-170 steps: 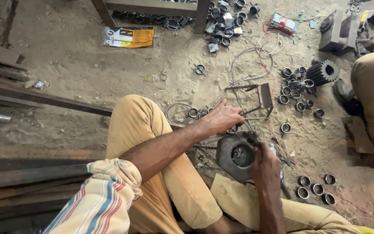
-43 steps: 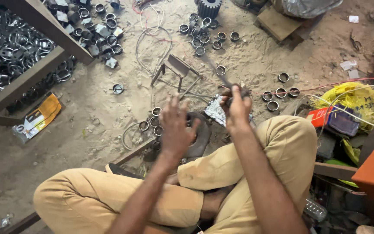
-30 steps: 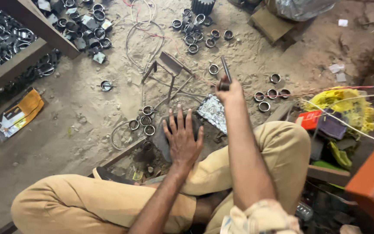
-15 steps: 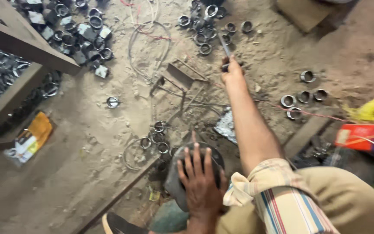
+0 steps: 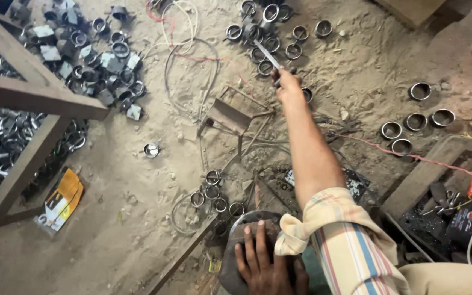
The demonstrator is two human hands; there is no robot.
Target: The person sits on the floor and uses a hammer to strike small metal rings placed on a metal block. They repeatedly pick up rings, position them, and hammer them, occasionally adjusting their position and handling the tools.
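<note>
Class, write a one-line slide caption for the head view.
Right hand extends a thin metal tool toward metal rings; left hand rests on a round casing.

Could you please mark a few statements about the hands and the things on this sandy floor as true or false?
1. The right hand holds a thin metal tool stretched out toward a cluster of metal rings. True.
2. The left hand is lifted in the air, touching nothing. False: it lies flat on a dark round part near the bottom edge.
3. A yellow packet lies on the floor at the left. True.
4. The right sleeve is plain black. False: it is striped and rolled up past the forearm.
5. The rings at the right are stacked in a tall pile. False: they lie singly, side by side, on the sand.
</note>
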